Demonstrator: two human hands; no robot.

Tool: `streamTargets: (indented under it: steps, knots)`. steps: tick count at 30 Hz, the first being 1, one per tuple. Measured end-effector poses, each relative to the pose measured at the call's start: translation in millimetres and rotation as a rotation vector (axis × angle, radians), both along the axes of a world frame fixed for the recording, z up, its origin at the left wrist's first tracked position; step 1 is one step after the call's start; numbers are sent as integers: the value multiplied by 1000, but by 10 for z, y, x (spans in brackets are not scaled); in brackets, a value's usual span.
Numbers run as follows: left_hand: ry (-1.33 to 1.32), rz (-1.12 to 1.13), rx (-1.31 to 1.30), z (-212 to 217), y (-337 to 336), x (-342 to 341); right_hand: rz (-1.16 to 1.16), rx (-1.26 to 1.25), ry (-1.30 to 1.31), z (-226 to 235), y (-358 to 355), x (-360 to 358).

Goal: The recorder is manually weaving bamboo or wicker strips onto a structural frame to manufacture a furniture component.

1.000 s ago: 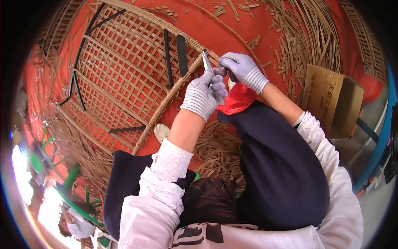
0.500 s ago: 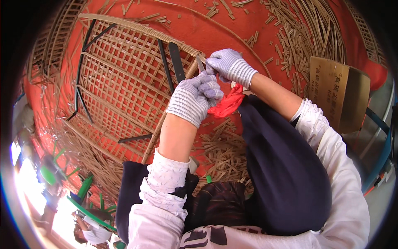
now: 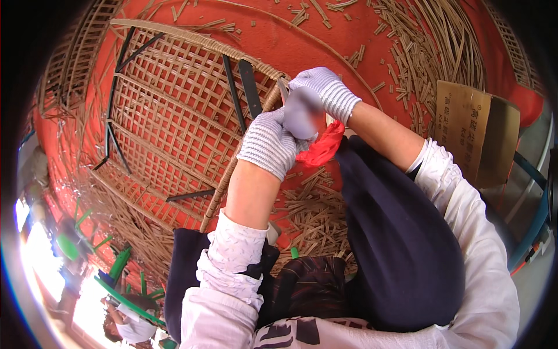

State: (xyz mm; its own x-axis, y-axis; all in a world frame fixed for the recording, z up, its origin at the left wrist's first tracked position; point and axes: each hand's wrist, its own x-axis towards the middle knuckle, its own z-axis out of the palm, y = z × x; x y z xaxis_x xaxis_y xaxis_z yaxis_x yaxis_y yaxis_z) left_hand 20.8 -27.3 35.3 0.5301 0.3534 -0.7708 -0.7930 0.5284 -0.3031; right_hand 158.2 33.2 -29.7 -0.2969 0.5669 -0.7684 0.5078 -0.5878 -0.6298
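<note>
A woven rattan panel (image 3: pixel 168 110) on a dark frame lies to the left. At its near right corner my left hand (image 3: pixel 270 142) and my right hand (image 3: pixel 325 93) meet, both in white-and-grey striped gloves. The fingers of both look curled. A blurred patch covers where they come together, so what they hold cannot be made out. A thin pale strip (image 3: pixel 283 88) sticks up beside the corner, between the hands. Just below them hangs a crumpled red plastic or cloth piece (image 3: pixel 323 146), near my right wrist. A dark flat bar (image 3: pixel 249 87) crosses the panel's edge.
Cut rattan pieces (image 3: pixel 314 209) are heaped by my legs, with more scattered on the red floor (image 3: pixel 279 35). A bundle of long strips (image 3: pixel 450 35) lies far right, above a cardboard box (image 3: pixel 465 131). More woven panels (image 3: pixel 72 58) stand far left. Another person (image 3: pixel 133 328) is at lower left.
My left hand has shifted slightly right, closer to my right hand. The fingers between them are now covered by a blur. The red piece has moved a little; the panel stays put.
</note>
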Motion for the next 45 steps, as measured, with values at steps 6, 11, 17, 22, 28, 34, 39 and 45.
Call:
streamTargets:
  steps: [6, 11, 17, 22, 28, 34, 39, 45]
  knots:
    - [-111, 19, 11, -72, -36, -49, -143, 83, -37, -89, -182, -26]
    - [-65, 22, 44, -68, -66, -12, -152, 334, -37, -176, -235, -86]
    - [97, -156, 143, 150, -300, -61, -333, 35, 128, -107, -252, -97]
    - [326, -173, 187, 106, -269, -138, -348, 25, 139, -103, -238, -139]
    - [1292, -513, 446, -103, -227, -285, -263, 108, 100, -159, -182, -122]
    - [2106, -1211, 734, -380, -181, -428, -126, 182, 59, -173, -147, -86]
    - [1906, -1448, 680, -418, -181, -441, -204, 349, 25, -220, -197, -178]
    - [1938, -1427, 694, -429, -199, -437, -201, 378, -58, -237, -205, -211]
